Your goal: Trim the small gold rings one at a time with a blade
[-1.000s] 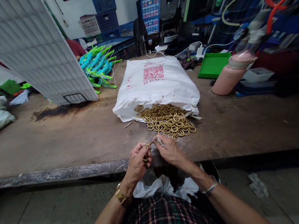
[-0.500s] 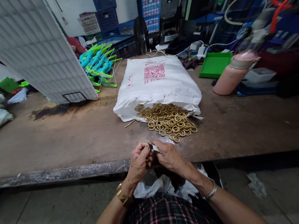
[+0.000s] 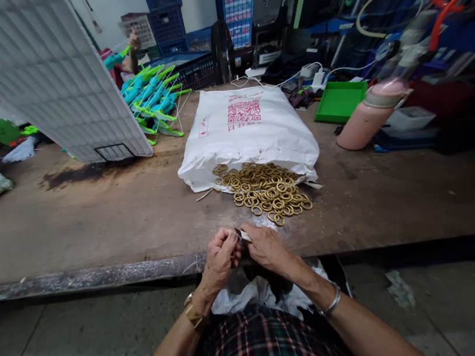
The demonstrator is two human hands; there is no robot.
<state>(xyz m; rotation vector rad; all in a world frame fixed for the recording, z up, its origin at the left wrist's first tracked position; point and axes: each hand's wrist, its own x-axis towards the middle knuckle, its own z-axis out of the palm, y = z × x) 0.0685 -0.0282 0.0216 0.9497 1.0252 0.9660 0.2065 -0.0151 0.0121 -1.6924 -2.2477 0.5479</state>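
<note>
At lower centre, our right hand (image 3: 270,249) pinches a pale-handled tool (image 3: 246,236), its dark tip at our left hand's (image 3: 219,258) pressed-together fingertips. Gold rings (image 3: 278,196) spill from a white sack (image 3: 275,131) across the brown table (image 3: 93,222), below blue crates (image 3: 238,17) at top centre.

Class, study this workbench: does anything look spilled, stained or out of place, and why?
Brass-coloured rings lie loose outside the open mouth of the white sack, as if spilled. A dark stain mars the table near the foot of the white panel. On the floor, a crumpled scrap looks like litter.
</note>
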